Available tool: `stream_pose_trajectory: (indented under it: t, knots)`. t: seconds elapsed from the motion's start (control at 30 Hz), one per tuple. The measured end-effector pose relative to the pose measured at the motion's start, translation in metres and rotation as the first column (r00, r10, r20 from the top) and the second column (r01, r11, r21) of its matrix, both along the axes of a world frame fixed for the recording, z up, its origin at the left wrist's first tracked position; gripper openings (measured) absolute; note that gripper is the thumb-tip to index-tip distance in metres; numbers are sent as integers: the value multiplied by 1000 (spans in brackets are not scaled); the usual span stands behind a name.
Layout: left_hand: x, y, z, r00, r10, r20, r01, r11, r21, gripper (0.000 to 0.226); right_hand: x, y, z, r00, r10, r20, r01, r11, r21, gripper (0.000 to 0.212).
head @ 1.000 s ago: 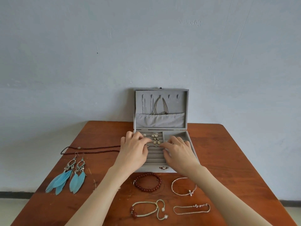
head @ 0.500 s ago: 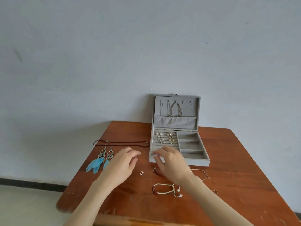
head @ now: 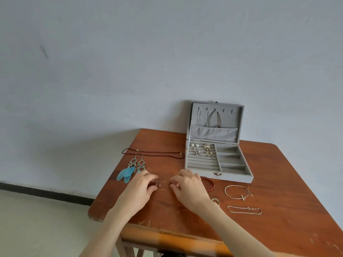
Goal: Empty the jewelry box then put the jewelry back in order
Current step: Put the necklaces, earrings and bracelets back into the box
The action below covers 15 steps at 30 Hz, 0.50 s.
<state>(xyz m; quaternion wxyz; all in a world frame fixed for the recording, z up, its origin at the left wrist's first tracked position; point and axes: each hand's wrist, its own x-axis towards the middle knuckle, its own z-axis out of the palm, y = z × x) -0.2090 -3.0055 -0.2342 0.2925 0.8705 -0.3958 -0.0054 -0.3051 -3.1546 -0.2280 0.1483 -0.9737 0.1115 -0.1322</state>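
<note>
Moved: both hands have left the jewelry box (head: pixel 219 160) for the worktop (head: pixel 278 229).
Left hand (head: pixel 138 188): fingers pinching small earring (head: pixel 157 184) (tiny).
Right hand (head: pixel 187 186): fingertips pinch another; box far-right, nearer it.

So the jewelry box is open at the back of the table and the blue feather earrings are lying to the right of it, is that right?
Not quite. The jewelry box is open at the back of the table, but the blue feather earrings lie to its left, near the left hand. The head view shows this.
</note>
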Motion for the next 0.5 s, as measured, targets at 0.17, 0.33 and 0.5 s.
stream_pose_trajectory:
  t: [0.17,0.33,0.5]
  knots:
    - [1,-3,-5,1000,5,5,-5,1000,-22,26,9,11,-1,999,35,29,-34,999,-32,25]
    - [2,-3,-7,999,35,24,-34,998,-55,21,16,15,-5,998,57,41,-57,998,-14,24]
    - [1,-2,-6,999,23,41,-20,998,-68,21,20,16,-7,997,55,55,-54,998,-20,23]
